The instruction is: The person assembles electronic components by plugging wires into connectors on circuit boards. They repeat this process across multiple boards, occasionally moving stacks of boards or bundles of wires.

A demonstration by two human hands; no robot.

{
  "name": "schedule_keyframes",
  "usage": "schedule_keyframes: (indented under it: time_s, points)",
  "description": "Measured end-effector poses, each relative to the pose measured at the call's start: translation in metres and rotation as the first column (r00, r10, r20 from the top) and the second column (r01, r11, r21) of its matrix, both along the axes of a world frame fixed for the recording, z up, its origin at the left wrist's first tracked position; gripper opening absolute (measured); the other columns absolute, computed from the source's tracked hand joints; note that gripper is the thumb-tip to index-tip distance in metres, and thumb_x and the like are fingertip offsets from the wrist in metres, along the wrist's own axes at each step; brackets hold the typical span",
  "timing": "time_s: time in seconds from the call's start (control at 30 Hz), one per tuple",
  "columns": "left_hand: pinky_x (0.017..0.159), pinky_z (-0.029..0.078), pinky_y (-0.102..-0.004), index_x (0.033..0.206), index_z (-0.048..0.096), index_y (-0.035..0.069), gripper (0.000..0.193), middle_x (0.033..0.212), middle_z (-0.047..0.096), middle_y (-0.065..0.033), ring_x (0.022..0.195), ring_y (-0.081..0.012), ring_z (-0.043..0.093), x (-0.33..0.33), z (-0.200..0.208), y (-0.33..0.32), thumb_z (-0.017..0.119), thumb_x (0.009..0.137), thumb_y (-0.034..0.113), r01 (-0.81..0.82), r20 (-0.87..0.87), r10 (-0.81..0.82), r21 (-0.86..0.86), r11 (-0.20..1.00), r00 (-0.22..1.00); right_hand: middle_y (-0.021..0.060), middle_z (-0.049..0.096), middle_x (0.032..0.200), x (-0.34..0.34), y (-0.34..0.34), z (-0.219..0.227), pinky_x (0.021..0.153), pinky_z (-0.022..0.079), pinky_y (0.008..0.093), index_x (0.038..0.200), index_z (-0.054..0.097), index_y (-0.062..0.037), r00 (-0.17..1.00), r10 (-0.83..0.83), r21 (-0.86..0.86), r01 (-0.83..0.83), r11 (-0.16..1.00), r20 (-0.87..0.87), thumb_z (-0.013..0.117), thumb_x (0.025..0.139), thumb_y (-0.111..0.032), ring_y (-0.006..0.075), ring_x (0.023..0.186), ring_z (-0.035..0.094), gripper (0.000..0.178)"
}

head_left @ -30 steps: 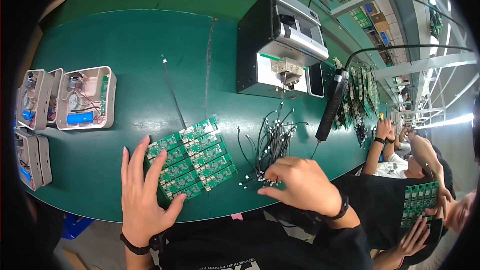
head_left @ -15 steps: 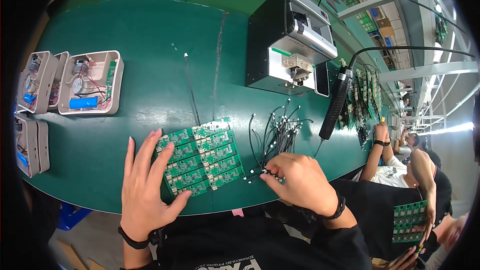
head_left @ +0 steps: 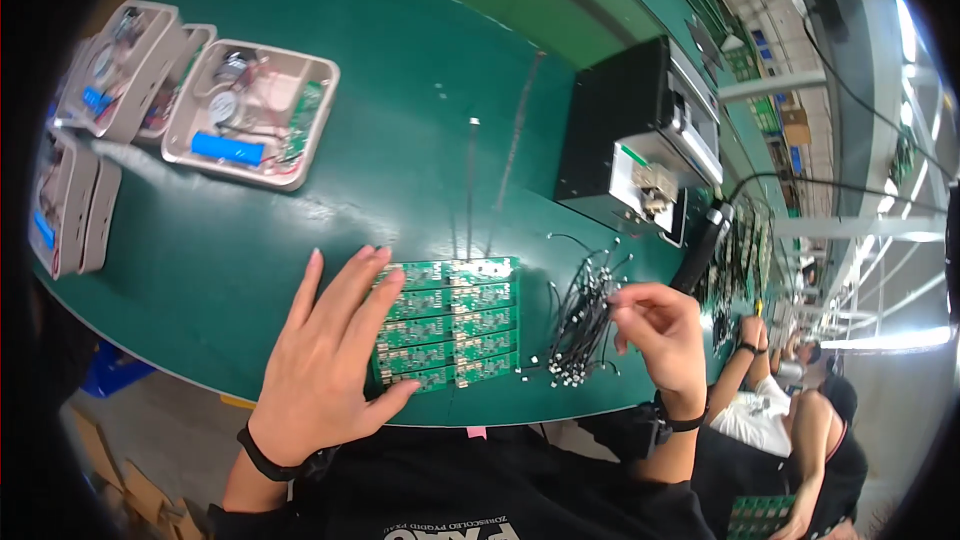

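My left hand [head_left: 335,360] lies open, fingers spread, over the left edge of a green circuit board panel [head_left: 487,320] made up of rows of small boards. A thin black cable [head_left: 470,190] with a white connector at its far end runs away from the panel's far edge. My right hand [head_left: 660,335] is closed in a pinch at the right side of a bundle of black cables [head_left: 580,320] with small white connectors. Its fingertips touch or nearly touch the bundle. Whatever is between them is too small and blurred to make out.
Beige housings [head_left: 318,120] with blue cylinders and wires stand at the left. A black and silver machine [head_left: 615,130] is at the back right, with a black corded handheld tool [head_left: 705,245] and stacked green boards [head_left: 745,250] beyond. Other people [head_left: 750,420] sit at the right.
The view has turned, shifting the whole scene. My right hand has moved from the bundle's near connector ends to its right side, still pinched. My left hand stays on the panel.
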State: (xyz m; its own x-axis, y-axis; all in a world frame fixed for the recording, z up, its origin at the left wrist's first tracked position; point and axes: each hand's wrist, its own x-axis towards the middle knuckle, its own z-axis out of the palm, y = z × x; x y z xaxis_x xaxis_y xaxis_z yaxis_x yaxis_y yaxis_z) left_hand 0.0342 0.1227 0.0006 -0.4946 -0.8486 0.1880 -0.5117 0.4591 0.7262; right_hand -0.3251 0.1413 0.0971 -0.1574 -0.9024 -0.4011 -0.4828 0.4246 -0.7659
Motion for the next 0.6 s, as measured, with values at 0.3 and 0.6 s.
schedule_keyframes:
  time_s: [0.3,0.6]
  points:
    - [0.131,0.033,-0.063,0.133,0.068,0.004,0.059,0.159,0.055,-0.0231,0.152,-0.0402,0.052,0.006,-0.007,0.008,0.088,0.085,0.032,0.001,0.021,0.0,-0.044,0.999,1.0,0.0131,0.079,0.104,0.089,-0.039,-0.038,0.069,0.06,0.0319,0.105,0.075,0.0012,0.805,0.338,-0.325,-0.192,0.926,0.488,0.078,0.099,0.005,0.0219,0.087,0.072,0.008]
    - [0.131,0.035,-0.0618,0.129,0.074,0.008,0.055,0.16,0.056,-0.0203,0.152,-0.0392,0.052,0.007,-0.011,0.006,0.089,0.084,0.037,-0.056,-0.008,0.055,-0.046,0.997,0.998,0.0099,0.078,0.102,0.132,-0.099,-0.073,0.068,0.057,0.0302,0.097,0.078,0.0031,0.677,0.668,-0.408,-0.728,0.55,-0.308,0.085,0.091,0.003,0.0174,0.082,0.071,0.009]
